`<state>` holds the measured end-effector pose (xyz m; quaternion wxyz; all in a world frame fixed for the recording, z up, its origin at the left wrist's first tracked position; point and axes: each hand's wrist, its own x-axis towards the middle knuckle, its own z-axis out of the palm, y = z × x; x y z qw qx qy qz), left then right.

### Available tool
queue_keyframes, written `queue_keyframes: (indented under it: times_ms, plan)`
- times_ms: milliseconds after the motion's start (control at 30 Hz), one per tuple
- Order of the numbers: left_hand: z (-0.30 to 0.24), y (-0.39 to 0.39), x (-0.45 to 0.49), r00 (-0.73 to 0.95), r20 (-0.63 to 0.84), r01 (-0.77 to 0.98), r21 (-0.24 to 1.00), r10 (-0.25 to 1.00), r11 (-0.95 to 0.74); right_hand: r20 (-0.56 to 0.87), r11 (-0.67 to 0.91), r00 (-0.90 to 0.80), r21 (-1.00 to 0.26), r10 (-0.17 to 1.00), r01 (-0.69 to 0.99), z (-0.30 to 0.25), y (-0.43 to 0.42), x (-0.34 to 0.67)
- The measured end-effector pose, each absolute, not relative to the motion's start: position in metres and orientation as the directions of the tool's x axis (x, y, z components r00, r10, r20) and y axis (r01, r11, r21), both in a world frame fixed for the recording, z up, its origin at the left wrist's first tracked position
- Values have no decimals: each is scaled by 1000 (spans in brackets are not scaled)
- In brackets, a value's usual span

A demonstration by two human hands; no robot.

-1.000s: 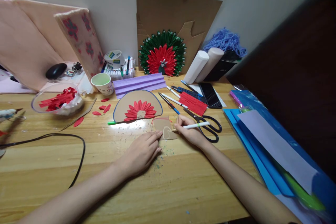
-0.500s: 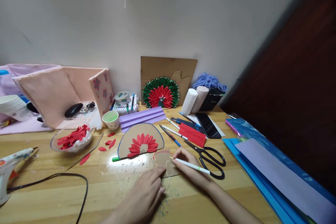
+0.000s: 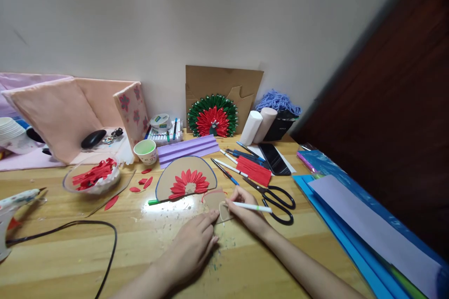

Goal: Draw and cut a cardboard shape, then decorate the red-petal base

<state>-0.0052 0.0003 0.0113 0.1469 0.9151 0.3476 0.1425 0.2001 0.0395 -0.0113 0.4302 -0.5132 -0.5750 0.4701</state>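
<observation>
My left hand lies flat on the wooden table, its fingertips pressing the near edge of a small brown cardboard piece. My right hand pinches a white pen with its tip on that piece. Just behind stands a half-round cardboard fan with a red petal flower glued on it. A green pen lies at the fan's left foot.
Black scissors, a red paper strip, pens and a phone lie right of my hands. Blue sheets cover the right side. A bowl of red petals, a glue gun and its black cord are on the left.
The camera tilted up, then slightly back down, so more wall shows. My hands stay on the cardboard piece, the pen tip shifting a little along it.
</observation>
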Motion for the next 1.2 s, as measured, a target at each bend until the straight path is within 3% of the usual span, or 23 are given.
queue_keyframes:
  times_ms: [133,367,1200]
  plan:
    - [10,2,-5,721,163,585,377,674,-718,24,30,-27,-964,999,265,-11,43,202]
    - [8,3,-5,719,180,570,399,671,-718,80,108,-83,-900,993,423,-12,39,203]
    - [6,5,-3,737,189,560,367,649,-743,52,90,-99,-902,994,422,-8,40,203]
